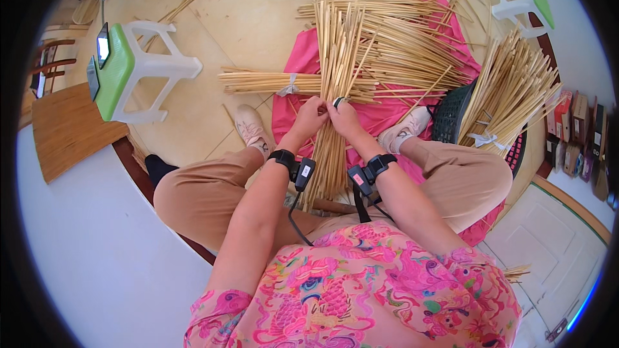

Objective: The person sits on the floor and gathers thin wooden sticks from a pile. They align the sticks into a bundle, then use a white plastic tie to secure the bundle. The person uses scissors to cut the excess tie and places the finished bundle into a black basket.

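Both hands work at the middle of an upright stick bundle [333, 90] between the knees. Left hand [309, 116] and right hand [343, 118] closed around it, fingers pinching a pale tie. Judged: binding unfinished. One tied bundle [271, 82] lies left on the floor; loose sticks [412, 38] remain far, on pink cloth [387, 116].

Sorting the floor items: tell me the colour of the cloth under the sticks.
Bright pink cloth, in the head view.

Bare floor [238, 26] opens left of the hands, bounded by the overturned white stool [148, 67], while loose sticks [400, 45] and the black basket [454, 113] crowd the right.
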A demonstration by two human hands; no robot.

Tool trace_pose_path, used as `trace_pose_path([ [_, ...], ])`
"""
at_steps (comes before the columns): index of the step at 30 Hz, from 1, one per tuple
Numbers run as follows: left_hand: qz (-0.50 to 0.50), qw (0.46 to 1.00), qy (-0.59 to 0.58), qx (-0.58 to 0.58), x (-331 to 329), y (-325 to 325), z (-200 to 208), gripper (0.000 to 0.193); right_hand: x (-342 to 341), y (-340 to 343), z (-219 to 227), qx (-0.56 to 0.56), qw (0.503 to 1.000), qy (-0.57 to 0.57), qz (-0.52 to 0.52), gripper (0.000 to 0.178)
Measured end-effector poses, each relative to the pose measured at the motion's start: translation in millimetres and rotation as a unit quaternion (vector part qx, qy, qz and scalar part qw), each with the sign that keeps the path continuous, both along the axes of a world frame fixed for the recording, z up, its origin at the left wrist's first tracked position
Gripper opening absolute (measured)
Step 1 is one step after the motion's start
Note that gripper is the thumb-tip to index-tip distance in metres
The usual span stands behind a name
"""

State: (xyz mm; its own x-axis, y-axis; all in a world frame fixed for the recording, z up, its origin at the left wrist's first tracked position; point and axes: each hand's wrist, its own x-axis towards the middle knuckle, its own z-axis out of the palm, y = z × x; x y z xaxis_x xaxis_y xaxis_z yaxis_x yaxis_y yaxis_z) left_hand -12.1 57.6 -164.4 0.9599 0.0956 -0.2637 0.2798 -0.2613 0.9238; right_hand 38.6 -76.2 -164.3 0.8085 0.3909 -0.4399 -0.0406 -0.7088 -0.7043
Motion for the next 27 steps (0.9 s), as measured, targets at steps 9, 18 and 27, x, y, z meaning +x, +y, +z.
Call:
trace_pose_path([
  [9,0.012,1.000,0.010,-0.007,0.7,-2.4,-12.8,0.015,3.4,-5.8,-14.7,0.125,0.991,0.027,-0.050,0.035],
  [18,0.219,0.849,0.141,-0.460,8.4,-19.2,-2.6,0.021,14.8,-13.6,-12.2,0.288,0.864,0.283,-0.300,0.033],
  [27,0.055,0.989,0.095,-0.097,8.7,-0.5,-35.4,0.028,30.7,-13.1,-22.6,0.217,0.907,0.135,-0.334,0.034],
])
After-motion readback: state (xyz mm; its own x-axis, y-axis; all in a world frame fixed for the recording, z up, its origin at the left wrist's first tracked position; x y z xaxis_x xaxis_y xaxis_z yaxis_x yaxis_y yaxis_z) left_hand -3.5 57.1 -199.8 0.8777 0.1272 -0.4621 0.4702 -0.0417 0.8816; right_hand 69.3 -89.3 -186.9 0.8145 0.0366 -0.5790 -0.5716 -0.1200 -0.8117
